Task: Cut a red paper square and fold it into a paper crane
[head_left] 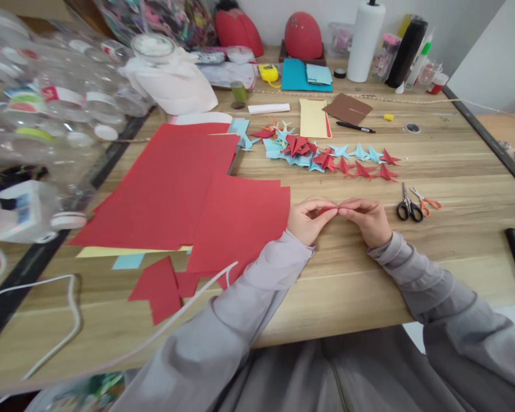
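Note:
Both hands pinch a small folded piece of red paper [326,210], mostly hidden by the fingers, above the wooden table [317,303]. My left hand [308,220] closes on its left end, beside the edge of a large red paper sheet [249,220]. At the other end, my right hand [366,217] grips with thumb and forefinger, and the fingertips of the two hands nearly meet. Beyond the hands lie rows of folded red paper cranes [300,145] and light blue paper cranes [360,151], some overlapping in a pile.
Black scissors [407,207] and orange scissors [427,201] lie to the right. Small red paper pieces [161,289] and a white cable [72,303] are at the front left. Plastic bottles [64,97] crowd the left side. A black pen [355,127] lies farther back.

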Motion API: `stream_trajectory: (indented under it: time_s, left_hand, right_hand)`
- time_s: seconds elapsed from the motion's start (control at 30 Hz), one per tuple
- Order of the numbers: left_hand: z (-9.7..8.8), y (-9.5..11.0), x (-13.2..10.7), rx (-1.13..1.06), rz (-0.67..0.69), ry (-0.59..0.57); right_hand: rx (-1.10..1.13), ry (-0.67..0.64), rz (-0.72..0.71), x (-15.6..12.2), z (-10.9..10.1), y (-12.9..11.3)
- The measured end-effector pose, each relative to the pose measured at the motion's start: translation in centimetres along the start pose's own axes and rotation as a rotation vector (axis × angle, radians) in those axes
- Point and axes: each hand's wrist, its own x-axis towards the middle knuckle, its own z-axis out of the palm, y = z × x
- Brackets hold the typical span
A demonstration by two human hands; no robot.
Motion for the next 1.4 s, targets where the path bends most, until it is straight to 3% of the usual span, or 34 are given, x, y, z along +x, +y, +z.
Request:
stream_trajectory:
  time_s: [0.23, 0.53, 0.67, 0.77, 0.83, 0.9, 1.03, 1.13, 1.4]
  left_hand:
    - [0.0, 0.0, 0.0, -0.045, -0.015, -0.034]
    - [-0.2, -0.6, -0.1, -0.105, -0.168, 0.042]
    - [-0.2, -0.8, -0.3, -0.042, -0.009, -0.035]
    - [0.0, -0.6, -0.5, 0.128, 0.193, -0.075]
    - [0.1, -0.5, -0.6, 0.197, 0.26, -0.082]
    - [0.1, -0.5, -0.6, 0.217, 0.249, -0.067]
    - [0.2, -0.5, -0.6, 0.169, 0.088, -0.007]
    - [0.2, -0.6, -0.7, 0.133, 0.002, 0.017]
    - [0.0, -0.4, -0.1, 0.105, 0.125, 0.034]
  right_hand:
    - [-0.014, -0.027, 0.02, 0.0, -0.2, 0.1]
    - [0.151, 0.099, 0.171, 0.3, -0.2, 0.6]
    - [0.281, 0.159, 0.221, 0.7, -0.4, 0.7]
    - [0.254, 0.137, 0.21, 0.7, -0.5, 0.8]
    - [0.19, 0.104, 0.185, 0.5, -0.5, 0.9]
    - [0.131, 0.052, 0.151, 0.3, -0.4, 0.8]
    - [0.053, -0.081, 0.058, 0.1, 0.0, 0.5]
    - [0.022, -0.099, 0.006, 0.1, 0.1, 0.5]
    - [-0.056, -0.093, 0.006, 0.0, -0.2, 0.9]
